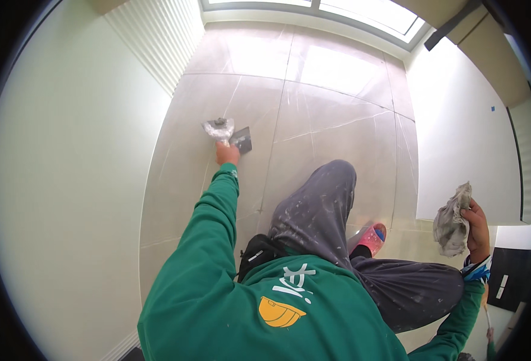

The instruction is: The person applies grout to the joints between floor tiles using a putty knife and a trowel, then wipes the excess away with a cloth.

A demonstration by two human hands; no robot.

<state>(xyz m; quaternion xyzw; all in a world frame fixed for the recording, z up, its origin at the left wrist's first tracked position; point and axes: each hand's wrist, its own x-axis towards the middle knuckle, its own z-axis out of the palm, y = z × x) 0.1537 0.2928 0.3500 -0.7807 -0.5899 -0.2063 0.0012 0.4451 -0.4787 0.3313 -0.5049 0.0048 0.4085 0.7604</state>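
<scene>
On the far left is a big, smooth, cream-white panel [79,168]. Next to it, near the top, is a white panel with thin ridges [157,42].

Then comes the left hand [227,154], at the end of a long green cloth sleeve [199,228]. Its fingers are curled tight. It seems to hold two tools: a fan-shaped scraper smeared with white paste [225,130] and, just to its right, a dark grey square scraper [242,139]. The handles are hidden by the hand. A small grey lump [220,121] sits on the fan-shaped one. Both blades are over the shiny beige stone-look tile floor [337,141]. I cannot tell if they touch it.

In the middle are dark grey cloth trousers with white spots [316,204], and then a pink open-toed sandal [371,239].

On the right, by a flat white panel [464,126], is a crumpled, dirty grey-white cloth [452,225]. The right hand [478,231] pinches its edge between thumb and fingers.

I think the step in hand is holding the scrapers out with a rag at the ready. The hands are well apart, so wiping a blade would call for bringing them together. The scrapers would need a firm grip, with the lump kept from sliding off.
</scene>
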